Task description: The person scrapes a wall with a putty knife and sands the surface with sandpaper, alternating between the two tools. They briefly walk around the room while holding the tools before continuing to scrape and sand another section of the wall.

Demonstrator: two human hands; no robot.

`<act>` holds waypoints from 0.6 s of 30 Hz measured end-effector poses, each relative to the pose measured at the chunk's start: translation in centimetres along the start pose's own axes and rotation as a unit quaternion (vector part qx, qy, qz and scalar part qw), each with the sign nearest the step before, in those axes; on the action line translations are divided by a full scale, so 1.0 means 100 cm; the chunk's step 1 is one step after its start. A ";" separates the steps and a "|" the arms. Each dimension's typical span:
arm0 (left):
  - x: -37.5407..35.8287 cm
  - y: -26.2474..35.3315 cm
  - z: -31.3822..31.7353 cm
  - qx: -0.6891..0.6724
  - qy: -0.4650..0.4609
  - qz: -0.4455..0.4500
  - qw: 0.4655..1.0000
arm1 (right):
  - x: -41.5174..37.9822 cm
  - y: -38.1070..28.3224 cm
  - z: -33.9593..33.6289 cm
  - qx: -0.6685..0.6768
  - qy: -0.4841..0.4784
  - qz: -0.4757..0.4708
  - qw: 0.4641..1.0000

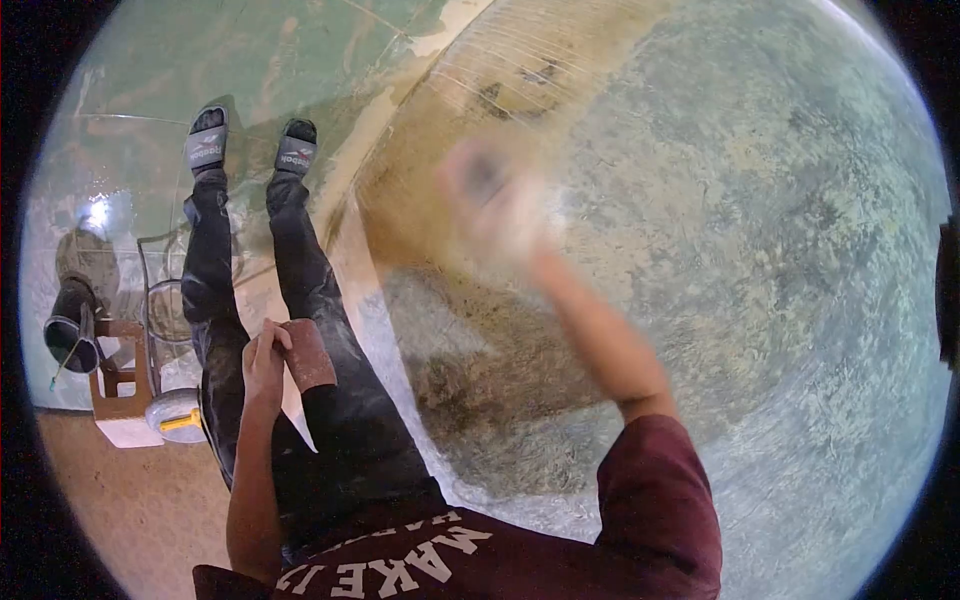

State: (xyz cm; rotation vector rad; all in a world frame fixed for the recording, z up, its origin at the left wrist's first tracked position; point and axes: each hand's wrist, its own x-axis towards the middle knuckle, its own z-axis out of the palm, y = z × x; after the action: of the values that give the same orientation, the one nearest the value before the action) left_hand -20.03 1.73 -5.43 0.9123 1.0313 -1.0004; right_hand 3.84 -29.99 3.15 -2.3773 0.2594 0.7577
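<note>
My left hand [264, 362] rests over my thigh, its fingers closed on the edge of a reddish-brown sheet [309, 353] that looks like sandpaper. Stretched out over the mottled surface [700, 200], my right hand [495, 195] is smeared by motion. A dark patch shows at that hand, too blurred to make out. Beneath it the surface is brownish and stained, with a greyish-green area to the right.
At the left are a dark bucket [72, 325] with a thin stick in it, a reddish-brown block-like frame [122, 370], a cable [148, 290] and a round grey object with a yellow part [180, 422]. My feet in slides [206, 145] are on the green floor [150, 80].
</note>
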 end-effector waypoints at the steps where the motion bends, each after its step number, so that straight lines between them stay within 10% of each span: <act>1: 0.002 -0.004 -0.001 -0.003 0.003 -0.014 1.000 | 0.043 0.005 -0.031 -0.059 0.176 -0.091 0.978; 5: 0.001 -0.004 0.014 0.008 0.014 -0.032 0.999 | 0.094 0.038 -0.111 0.062 0.393 -0.068 0.915; 6: 0.000 0.003 0.020 0.021 0.017 -0.039 0.999 | 0.081 0.095 -0.088 -0.192 0.401 0.016 0.895; 7: 0.000 0.007 0.024 0.017 0.017 -0.034 0.999 | 0.054 0.204 -0.035 -0.310 0.278 -0.073 0.906; 8: 0.001 0.010 0.028 0.017 0.009 -0.026 0.999 | 0.004 0.156 0.033 0.054 0.215 0.111 0.969; 9: 0.002 0.011 0.032 0.015 0.002 -0.020 1.000 | -0.057 0.236 0.111 0.107 0.081 0.250 0.959; 11: 0.009 0.020 0.033 0.013 -0.002 0.013 1.000 | -0.107 0.107 0.146 -0.034 -0.138 0.048 0.989; 14: 0.008 0.032 0.029 0.041 0.012 0.030 0.999 | -0.081 0.011 0.120 0.056 -0.236 0.058 0.968; 18: 0.018 0.014 0.028 0.015 0.030 0.050 0.998 | 0.061 0.000 -0.012 -0.006 0.089 -0.045 0.995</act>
State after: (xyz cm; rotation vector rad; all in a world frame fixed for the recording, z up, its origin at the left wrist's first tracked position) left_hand -17.68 -0.88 -6.28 1.0140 1.0135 -0.9116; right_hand 9.42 -30.70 0.40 -2.4533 0.2209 0.5086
